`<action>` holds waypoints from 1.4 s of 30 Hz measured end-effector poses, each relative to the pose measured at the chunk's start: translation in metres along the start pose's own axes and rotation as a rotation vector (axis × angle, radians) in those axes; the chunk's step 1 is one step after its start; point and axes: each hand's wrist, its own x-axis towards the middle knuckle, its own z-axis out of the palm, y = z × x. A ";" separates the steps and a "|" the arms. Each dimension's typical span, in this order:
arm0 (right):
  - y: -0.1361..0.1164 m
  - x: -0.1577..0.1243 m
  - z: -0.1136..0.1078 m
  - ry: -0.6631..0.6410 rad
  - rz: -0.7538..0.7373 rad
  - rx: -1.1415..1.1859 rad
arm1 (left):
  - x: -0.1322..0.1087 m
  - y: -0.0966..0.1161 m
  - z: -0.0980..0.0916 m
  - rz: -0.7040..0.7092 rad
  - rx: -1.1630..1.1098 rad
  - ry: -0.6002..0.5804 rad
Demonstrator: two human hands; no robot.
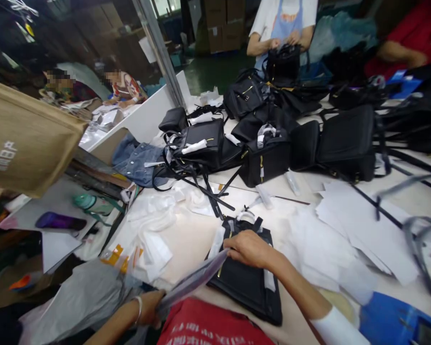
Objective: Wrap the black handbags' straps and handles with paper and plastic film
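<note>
A long strap wrapped in clear plastic (197, 277) stretches slantwise between my two hands. My right hand (249, 249) is closed on its upper end, just above a black backpack (246, 287). My left hand (151, 307), with a white bangle at the wrist, is closed round the lower end at the table's near edge; its fingertips are partly hidden. The backpack lies flat on the table, with gold zips, a white-wrapped top handle (244, 218) and white wrapping along its sides. Below the strap, a red apron (211, 326) covers my lap.
Several black bags (262, 158) crowd the table's far side. White sheets (362, 225) lie to the right, near a blue box (398, 318). Crumpled white wrapping (151, 225) and denim cloth (136, 158) are on the left. Beyond the table, a co-worker (283, 28) handles a black bag.
</note>
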 end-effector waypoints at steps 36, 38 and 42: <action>0.048 0.003 -0.005 0.169 -0.016 0.268 | 0.050 0.169 -0.047 0.312 -0.676 0.070; 0.045 0.007 -0.005 0.177 -0.016 0.271 | 0.050 0.174 -0.048 0.312 -0.655 0.061; 0.041 0.015 -0.002 0.167 -0.001 0.310 | 0.054 0.176 -0.047 0.336 -0.572 0.077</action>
